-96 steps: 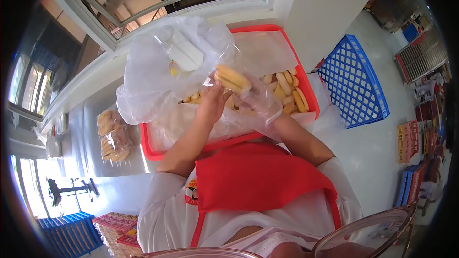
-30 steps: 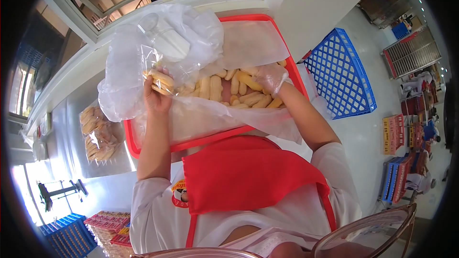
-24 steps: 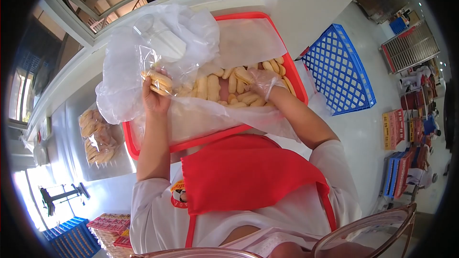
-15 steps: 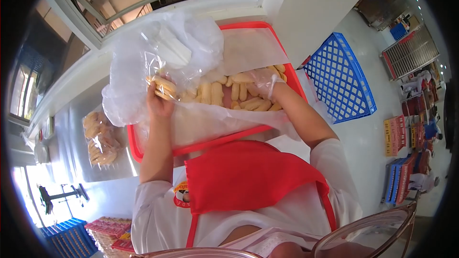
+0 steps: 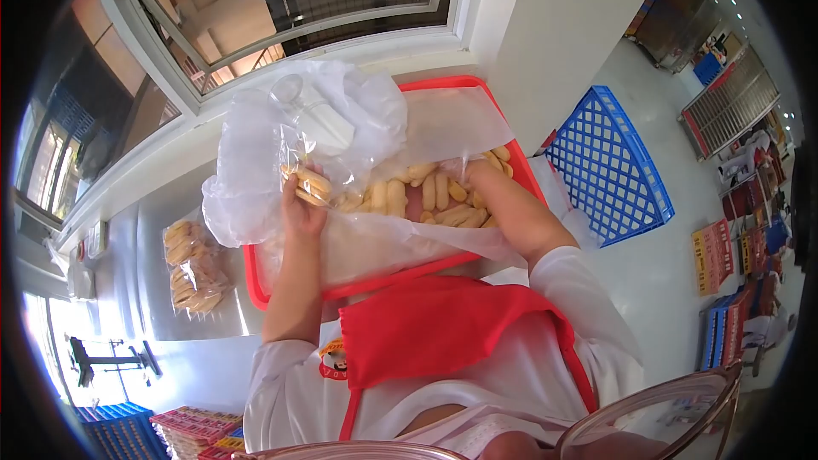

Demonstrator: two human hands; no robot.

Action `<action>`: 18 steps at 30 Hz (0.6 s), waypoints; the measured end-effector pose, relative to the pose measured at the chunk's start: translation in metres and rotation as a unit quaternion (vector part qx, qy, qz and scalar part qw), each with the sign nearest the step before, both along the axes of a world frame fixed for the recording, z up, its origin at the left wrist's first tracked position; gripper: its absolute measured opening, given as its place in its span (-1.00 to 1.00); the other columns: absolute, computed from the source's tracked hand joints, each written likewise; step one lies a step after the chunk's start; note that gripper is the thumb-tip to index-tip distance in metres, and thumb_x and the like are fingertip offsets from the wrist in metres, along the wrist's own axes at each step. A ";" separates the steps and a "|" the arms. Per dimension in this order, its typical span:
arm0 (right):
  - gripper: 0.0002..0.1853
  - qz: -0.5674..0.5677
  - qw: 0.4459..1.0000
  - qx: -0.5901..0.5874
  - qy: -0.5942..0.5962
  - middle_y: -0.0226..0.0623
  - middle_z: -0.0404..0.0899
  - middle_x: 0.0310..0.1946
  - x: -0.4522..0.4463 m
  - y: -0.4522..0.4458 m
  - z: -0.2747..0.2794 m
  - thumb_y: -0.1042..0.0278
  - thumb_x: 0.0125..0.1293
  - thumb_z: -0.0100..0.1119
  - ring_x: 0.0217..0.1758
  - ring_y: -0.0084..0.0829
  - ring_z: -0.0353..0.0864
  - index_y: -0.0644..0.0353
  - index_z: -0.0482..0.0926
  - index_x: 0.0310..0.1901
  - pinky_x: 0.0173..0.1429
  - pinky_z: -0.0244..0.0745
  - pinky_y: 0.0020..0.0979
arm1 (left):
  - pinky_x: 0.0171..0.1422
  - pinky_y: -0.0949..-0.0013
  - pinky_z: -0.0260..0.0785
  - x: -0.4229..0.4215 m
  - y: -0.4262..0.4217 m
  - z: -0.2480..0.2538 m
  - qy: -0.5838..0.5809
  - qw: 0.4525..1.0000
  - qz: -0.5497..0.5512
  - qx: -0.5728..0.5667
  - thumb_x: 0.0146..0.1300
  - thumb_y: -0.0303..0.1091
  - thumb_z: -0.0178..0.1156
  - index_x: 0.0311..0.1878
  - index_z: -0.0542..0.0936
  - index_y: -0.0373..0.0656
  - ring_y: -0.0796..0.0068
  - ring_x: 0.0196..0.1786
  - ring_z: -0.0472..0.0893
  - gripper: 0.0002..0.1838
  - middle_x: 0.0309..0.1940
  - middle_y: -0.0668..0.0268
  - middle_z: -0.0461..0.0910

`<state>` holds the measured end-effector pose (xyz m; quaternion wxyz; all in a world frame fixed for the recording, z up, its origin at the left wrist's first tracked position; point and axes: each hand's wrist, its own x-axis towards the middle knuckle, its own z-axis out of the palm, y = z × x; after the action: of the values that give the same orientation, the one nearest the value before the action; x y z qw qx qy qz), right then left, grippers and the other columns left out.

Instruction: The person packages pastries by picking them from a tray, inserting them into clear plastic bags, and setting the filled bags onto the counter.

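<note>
My left hand (image 5: 304,211) is closed around the lower part of a clear plastic bag (image 5: 296,149) that has several ladyfinger biscuits (image 5: 313,187) in it. To the right, my right hand (image 5: 460,169), in a thin clear glove, reaches in among the loose ladyfingers (image 5: 397,198). Its fingers are hard to make out, so whether they grip one is unclear. These biscuits lie in a red tray (image 5: 388,271) lined with translucent sheets (image 5: 452,119). Over the tray's back left part spreads a crumpled translucent plastic bag (image 5: 243,175).
Packed bags of ladyfingers (image 5: 194,268) lie on the metal counter (image 5: 145,290) at left. A blue crate (image 5: 609,166) stands right of the tray, beyond a white pillar (image 5: 545,43). A window (image 5: 290,0) is behind the tray. Stacked crates (image 5: 720,324) stand farther right.
The whole view has shifted, with the tray now lower in it. My right hand has gone from above the biscuits, where a ladyfinger was at its fingertips, to farther back among them.
</note>
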<state>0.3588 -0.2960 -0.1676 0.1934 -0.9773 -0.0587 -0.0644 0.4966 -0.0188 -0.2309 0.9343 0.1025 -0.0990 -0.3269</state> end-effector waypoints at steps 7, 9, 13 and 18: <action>-0.46 0.039 0.998 0.052 -0.003 -0.10 0.46 -0.04 -0.003 -0.002 0.016 0.31 0.04 0.18 -0.08 -0.26 0.49 0.21 0.32 0.10 -0.04 0.41 -0.32 | 0.14 0.16 0.33 0.003 0.003 -0.004 0.004 1.000 -0.002 -0.010 0.23 -0.32 -0.01 0.01 0.41 -0.19 0.23 0.01 0.48 -0.71 -0.08 0.19 0.49; -0.45 0.034 0.994 0.101 0.001 -0.11 0.46 -0.04 -0.004 -0.005 0.018 0.32 0.04 0.19 -0.09 -0.27 0.49 0.21 0.32 0.10 -0.05 0.42 -0.32 | 0.15 0.16 0.32 0.002 0.005 -0.002 -0.002 1.000 0.013 -0.002 0.23 -0.31 0.00 0.01 0.41 -0.18 0.24 0.02 0.47 -0.70 -0.07 0.19 0.49; -0.39 -0.162 0.936 0.302 0.080 -0.13 0.49 -0.09 -0.021 -0.029 -0.017 0.36 0.01 0.23 -0.13 -0.36 0.50 0.21 0.27 0.14 -0.14 0.45 -0.39 | 0.18 0.16 0.29 0.002 0.004 0.002 0.020 0.999 0.026 0.012 0.21 -0.29 0.02 0.00 0.41 -0.17 0.25 0.04 0.46 -0.69 -0.06 0.20 0.47; -0.33 -0.230 0.897 0.333 0.177 -0.11 0.52 -0.15 -0.044 -0.050 -0.030 0.26 0.04 0.21 -0.15 -0.41 0.52 0.18 0.21 0.20 -0.25 0.48 -0.43 | 0.18 0.17 0.29 0.000 0.000 0.005 -0.019 1.000 -0.006 -0.013 0.20 -0.30 0.03 0.02 0.39 -0.17 0.25 0.04 0.45 -0.67 -0.05 0.21 0.47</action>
<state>0.3151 -0.3458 -0.1979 0.4945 -0.8371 0.2280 0.0516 0.4962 -0.0184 -0.2259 0.9314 0.0962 -0.1219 -0.3291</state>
